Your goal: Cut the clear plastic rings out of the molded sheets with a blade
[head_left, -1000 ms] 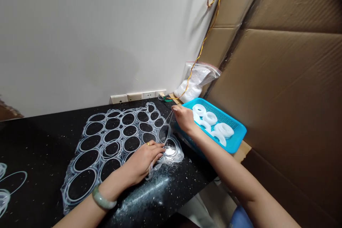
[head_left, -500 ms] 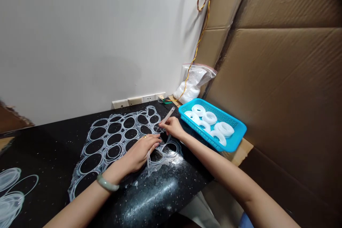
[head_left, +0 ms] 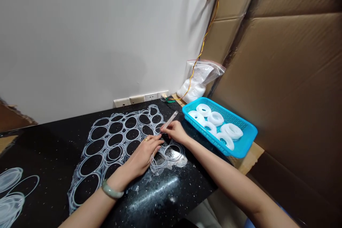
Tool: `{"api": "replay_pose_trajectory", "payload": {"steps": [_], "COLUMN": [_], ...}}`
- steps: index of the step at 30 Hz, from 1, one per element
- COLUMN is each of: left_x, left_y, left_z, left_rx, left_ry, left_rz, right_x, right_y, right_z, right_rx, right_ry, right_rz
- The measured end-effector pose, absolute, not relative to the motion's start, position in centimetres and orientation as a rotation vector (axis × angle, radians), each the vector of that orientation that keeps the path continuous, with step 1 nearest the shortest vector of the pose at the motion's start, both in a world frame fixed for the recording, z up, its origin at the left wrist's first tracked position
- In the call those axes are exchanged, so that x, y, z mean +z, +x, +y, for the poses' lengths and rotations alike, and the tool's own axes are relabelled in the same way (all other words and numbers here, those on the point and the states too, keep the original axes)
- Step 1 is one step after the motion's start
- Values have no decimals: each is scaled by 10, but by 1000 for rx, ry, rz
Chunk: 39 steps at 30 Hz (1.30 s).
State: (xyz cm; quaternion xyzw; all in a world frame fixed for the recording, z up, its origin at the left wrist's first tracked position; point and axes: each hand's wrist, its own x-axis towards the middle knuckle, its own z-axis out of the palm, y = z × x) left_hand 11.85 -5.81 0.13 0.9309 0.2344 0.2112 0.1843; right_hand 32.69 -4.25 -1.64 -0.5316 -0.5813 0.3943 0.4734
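A thin translucent sheet [head_left: 106, 156] of several round rings, joined by scraps of film, lies flat on a black speckled tabletop. My right hand [head_left: 175, 130] pinches a pale flat stick [head_left: 170, 119] with a small hole near its upper end. Its lower end meets the sheet's right side by my fingertips. Beside it, my left hand [head_left: 143, 155] bears on the sheet, its fingertips almost touching my right fingers. Thin clear rings [head_left: 154, 162] loop out from under its curled fingers, and the palm is hidden.
A blue plastic basket [head_left: 247, 148] with several bundles of white rings stands at the right, against cardboard [head_left: 294, 78]. Behind it sits a clear zip bag [head_left: 193, 85] of white material. Loose rings [head_left: 12, 205] lie at far left. Sockets [head_left: 152, 97] and a yellow-brown cable [head_left: 204, 39] line the wall.
The view has shifted slightly, so the basket appears farther right. Both hands keep nearly the same place on the sheet, and the stick has moved little.
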Motion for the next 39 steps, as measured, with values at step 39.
{"api": "replay_pose_trajectory", "payload": {"steps": [39], "left_x": [0], "left_y": [118], "left_z": [-58], "left_rx": [602], "left_ry": [2574], "left_rz": [680], "right_x": [-13], "right_y": [326], "right_z": [-53], "right_rx": [857], "right_ry": [-1328], "right_rz": [-1583]}}
